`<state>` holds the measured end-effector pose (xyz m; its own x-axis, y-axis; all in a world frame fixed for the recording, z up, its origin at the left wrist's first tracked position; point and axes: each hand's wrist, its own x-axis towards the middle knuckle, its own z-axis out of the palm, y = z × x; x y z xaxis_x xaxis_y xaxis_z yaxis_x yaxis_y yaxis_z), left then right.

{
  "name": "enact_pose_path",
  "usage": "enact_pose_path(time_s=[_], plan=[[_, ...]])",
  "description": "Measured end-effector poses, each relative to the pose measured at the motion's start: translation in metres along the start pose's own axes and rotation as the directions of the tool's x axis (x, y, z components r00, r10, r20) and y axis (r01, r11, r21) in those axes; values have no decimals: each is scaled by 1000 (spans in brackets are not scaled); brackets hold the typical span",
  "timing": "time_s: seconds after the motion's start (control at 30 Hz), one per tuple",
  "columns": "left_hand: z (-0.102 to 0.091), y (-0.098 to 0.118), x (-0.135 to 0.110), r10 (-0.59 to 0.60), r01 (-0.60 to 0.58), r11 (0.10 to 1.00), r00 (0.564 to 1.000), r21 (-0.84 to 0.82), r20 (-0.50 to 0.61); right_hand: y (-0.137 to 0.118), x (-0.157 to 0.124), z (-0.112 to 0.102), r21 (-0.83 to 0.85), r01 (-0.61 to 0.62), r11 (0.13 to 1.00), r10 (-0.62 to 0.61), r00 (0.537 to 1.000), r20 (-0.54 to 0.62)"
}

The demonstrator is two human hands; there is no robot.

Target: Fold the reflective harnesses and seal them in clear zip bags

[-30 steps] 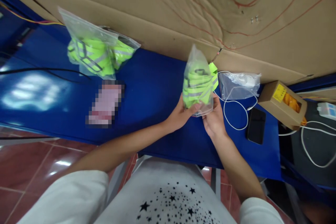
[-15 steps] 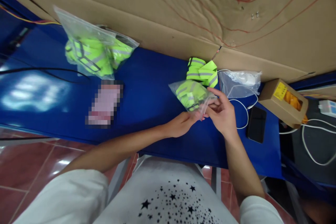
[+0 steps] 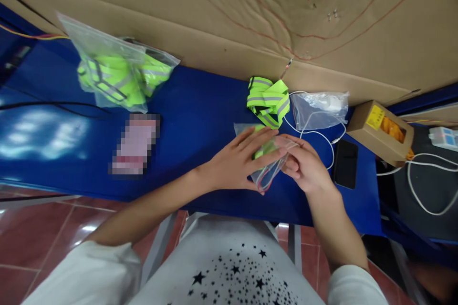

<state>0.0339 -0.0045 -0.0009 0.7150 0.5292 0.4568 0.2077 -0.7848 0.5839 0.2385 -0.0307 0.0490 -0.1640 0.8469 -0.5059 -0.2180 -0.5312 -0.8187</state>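
A small clear zip bag (image 3: 266, 171) with neon-yellow reflective straps inside lies on the blue table (image 3: 200, 114). My left hand (image 3: 238, 162) lies flat on top of the bag with its fingers stretched out, pressing it down. My right hand (image 3: 306, 167) pinches the bag's right end, where a red zip line shows. Just beyond the bag, a loose bundle of neon-yellow straps (image 3: 268, 100) rests against the cardboard wall.
A larger clear bag of neon straps (image 3: 114, 76) sits at the far left. An empty clear bag (image 3: 318, 107), a white cable (image 3: 324, 140), a black phone (image 3: 345, 164) and a small cardboard box (image 3: 381, 131) lie to the right. A cardboard sheet (image 3: 232, 14) backs the table.
The small bag was held upright in both hands, then tipped over and laid on the table. My left hand has moved from its bottom edge to flat on top.
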Motion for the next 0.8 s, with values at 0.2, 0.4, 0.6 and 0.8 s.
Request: enact_pose_path(time_s=[0.2,0.4,0.6,0.8], plan=[[-14,8,10,-465,416,781,885,-466,11,-11,-8,-37,-212,383,899,-379,923,61],[2,-13,3,-503,298,222,851,-928,153,11,17,-39,-271,405,873,-383,914,129],[1,-22,-2,-571,358,146,792,-922,217,25,20,-38,-213,354,911,-328,933,149],[0,-14,2,-669,390,299,737,-871,100,26,18,-42,-400,552,732,-534,829,167]])
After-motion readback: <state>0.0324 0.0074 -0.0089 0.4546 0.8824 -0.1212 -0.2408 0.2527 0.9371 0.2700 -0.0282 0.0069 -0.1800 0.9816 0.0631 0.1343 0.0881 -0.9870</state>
